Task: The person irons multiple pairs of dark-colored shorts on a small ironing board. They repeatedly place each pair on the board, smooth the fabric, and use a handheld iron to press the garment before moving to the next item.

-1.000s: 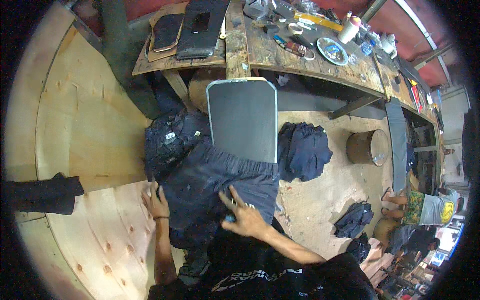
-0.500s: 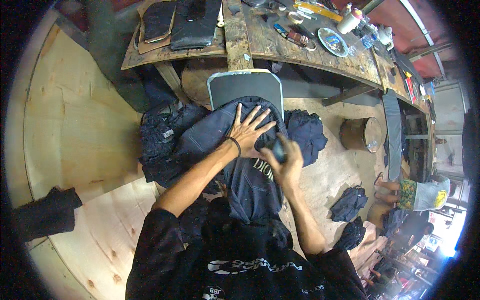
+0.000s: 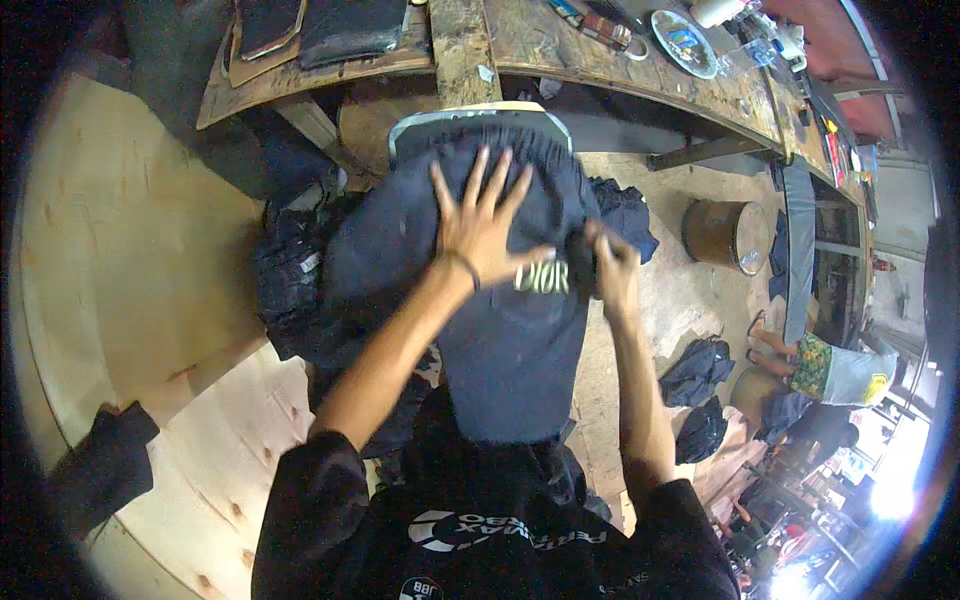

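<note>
I see the left hand (image 3: 487,225) lying flat with all fingers spread wide on the dark navy garment (image 3: 500,320); it grips nothing, and I judge the open palm is there to pin the cloth and keep it smooth. The garment is draped over a grey board with rounded corners (image 3: 480,112), whose pale top edge just shows above the fabric; I take the board to be a firm form that keeps the cloth taut, with the lower end hanging down toward my chest. The right hand (image 3: 610,268) is curled at the garment's right edge, fingers closed around a bunch of the dark fabric beside pale lettering on the cloth; whether something small is also in that fist, I cannot tell. To the left of the board, touching the garment, sits a heap of dark clothes (image 3: 295,280), stacked close, I think, to stay within reach; another dark piece (image 3: 625,215) lies just right of the board. Beyond the board runs a worn wooden bench (image 3: 560,45) carrying a round plate (image 3: 685,28) and small tools; a squat brown drum (image 3: 728,235) stands on the floor to the right; another person's feet (image 3: 765,340) rest well apart from my hands.
</note>
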A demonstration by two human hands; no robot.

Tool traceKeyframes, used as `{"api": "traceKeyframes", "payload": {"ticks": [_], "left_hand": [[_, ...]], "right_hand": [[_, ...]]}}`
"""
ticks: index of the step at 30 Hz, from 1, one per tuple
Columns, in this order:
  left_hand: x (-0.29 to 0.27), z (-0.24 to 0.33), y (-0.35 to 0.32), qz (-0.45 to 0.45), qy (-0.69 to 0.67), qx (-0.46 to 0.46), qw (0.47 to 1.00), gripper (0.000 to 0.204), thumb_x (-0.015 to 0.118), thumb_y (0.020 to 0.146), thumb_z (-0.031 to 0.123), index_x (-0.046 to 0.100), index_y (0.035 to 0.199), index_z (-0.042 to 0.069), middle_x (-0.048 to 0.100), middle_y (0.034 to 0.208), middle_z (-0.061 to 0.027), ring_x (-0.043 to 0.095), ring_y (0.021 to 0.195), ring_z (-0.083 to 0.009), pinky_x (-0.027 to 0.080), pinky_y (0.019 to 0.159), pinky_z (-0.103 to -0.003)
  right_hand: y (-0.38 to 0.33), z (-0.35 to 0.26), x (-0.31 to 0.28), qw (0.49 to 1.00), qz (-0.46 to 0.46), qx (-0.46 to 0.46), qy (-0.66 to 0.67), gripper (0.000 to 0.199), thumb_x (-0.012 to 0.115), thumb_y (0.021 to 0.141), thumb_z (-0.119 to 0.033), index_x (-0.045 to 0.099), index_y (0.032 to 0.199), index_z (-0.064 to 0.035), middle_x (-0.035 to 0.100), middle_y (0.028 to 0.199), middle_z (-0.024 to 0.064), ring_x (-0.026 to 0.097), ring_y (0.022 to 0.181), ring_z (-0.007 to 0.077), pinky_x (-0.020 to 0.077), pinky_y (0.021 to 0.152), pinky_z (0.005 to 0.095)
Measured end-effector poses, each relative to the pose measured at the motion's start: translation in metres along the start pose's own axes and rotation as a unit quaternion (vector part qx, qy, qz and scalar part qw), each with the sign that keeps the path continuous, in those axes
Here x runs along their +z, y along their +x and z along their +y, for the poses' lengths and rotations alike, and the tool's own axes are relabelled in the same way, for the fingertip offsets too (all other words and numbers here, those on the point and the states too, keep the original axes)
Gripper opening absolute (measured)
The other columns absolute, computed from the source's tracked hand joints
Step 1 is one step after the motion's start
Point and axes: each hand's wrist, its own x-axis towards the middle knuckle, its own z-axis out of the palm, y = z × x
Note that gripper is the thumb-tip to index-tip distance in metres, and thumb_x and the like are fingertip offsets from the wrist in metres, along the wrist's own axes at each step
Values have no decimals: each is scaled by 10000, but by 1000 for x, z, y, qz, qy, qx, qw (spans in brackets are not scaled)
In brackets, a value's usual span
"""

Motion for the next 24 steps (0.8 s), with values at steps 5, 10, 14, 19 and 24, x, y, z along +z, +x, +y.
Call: {"api": "traceKeyframes", "payload": {"ticks": [5, 10, 14, 19, 24], "left_hand": [[-11, -71, 85, -90, 57, 91, 990, 922, 616, 874, 735, 410, 1617, 230, 223, 1739, -116, 137, 1617, -342, -22, 1226, -753], [-7, -85, 119, -8, -30, 194, 981, 1026, 668, 724, 861, 592, 1447, 137, 422, 1600, -170, 237, 1578, -324, 52, 1290, -636], [-1, -86, 135, -38, -6, 164, 986, 1078, 670, 667, 908, 600, 1430, 149, 422, 1596, -167, 230, 1578, -319, 73, 1271, -663], [4, -89, 139, -17, 3, 129, 991, 1120, 650, 631, 936, 591, 1472, 199, 307, 1687, -150, 140, 1609, -317, -22, 1191, -803], [8, -88, 141, -46, -6, 101, 994, 1072, 657, 654, 918, 604, 1459, 211, 375, 1639, -149, 206, 1580, -328, 5, 1202, -787]], "right_hand": [[2, -42, 36, 946, 219, -189, -147, 528, 778, 933, -376, 685, 1206, 67, 698, 1105, 263, 674, 1036, 412, 525, 920, 463], [-69, -53, 109, 868, -65, -329, -366, 828, 886, 805, -298, 523, 1500, -30, 615, 1036, 181, 557, 953, 358, 469, 925, 472], [-31, -57, 128, 929, -28, -289, -230, 653, 879, 808, -288, 608, 1309, 33, 604, 1003, 195, 570, 928, 374, 498, 873, 461], [-10, -52, 147, 901, -45, -346, -258, 586, 893, 771, -266, 648, 1214, 30, 590, 1000, 200, 588, 937, 404, 499, 844, 506], [-43, -45, 130, 865, -237, -383, -223, 579, 908, 736, -337, 693, 1134, 23, 596, 965, 170, 572, 932, 361, 494, 851, 488]]}}
